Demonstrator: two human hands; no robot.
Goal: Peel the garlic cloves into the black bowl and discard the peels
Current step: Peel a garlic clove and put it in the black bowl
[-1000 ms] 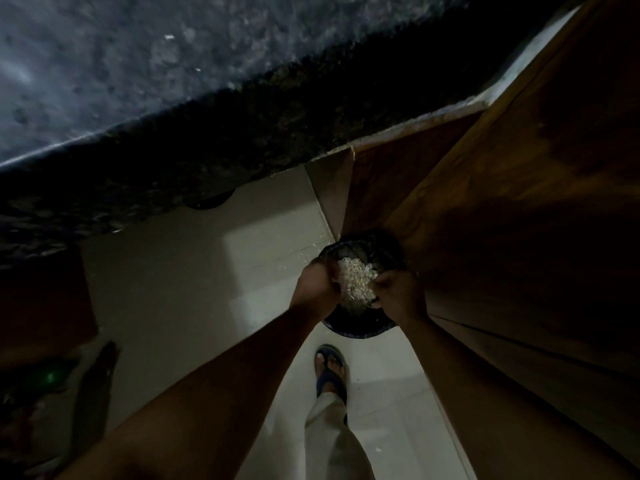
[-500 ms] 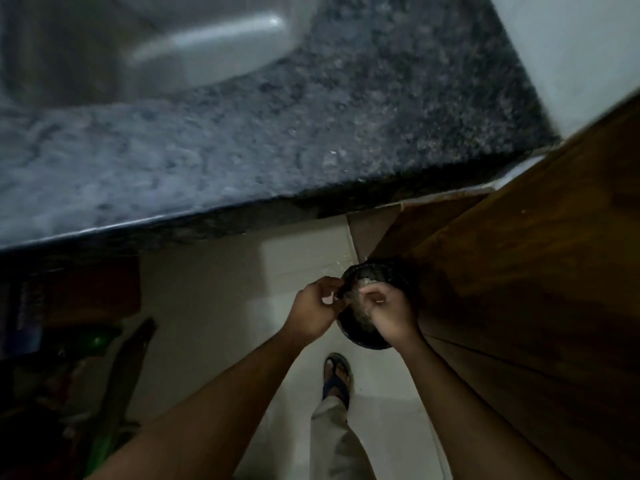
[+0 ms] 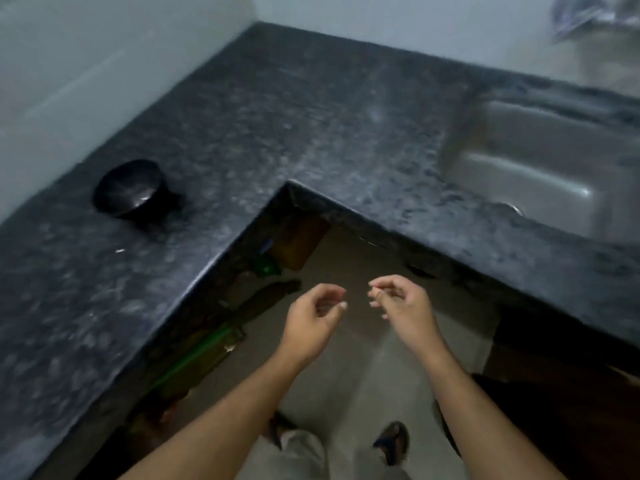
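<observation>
Over floor, left hand [image 3: 311, 318] and right hand [image 3: 401, 303] raised, fingers loosely curled, grip empty.

No legible text, label or number anywhere (blurred, dim frame).

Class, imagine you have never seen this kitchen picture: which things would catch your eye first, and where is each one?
First, the two bare hands: the left hand and the right hand are raised side by side over the floor, fingers loosely curled, holding nothing visible. Next, the black bowl stands alone on the dark speckled counter at the left, near the wall. The steel sink is set into the counter at the right.
</observation>
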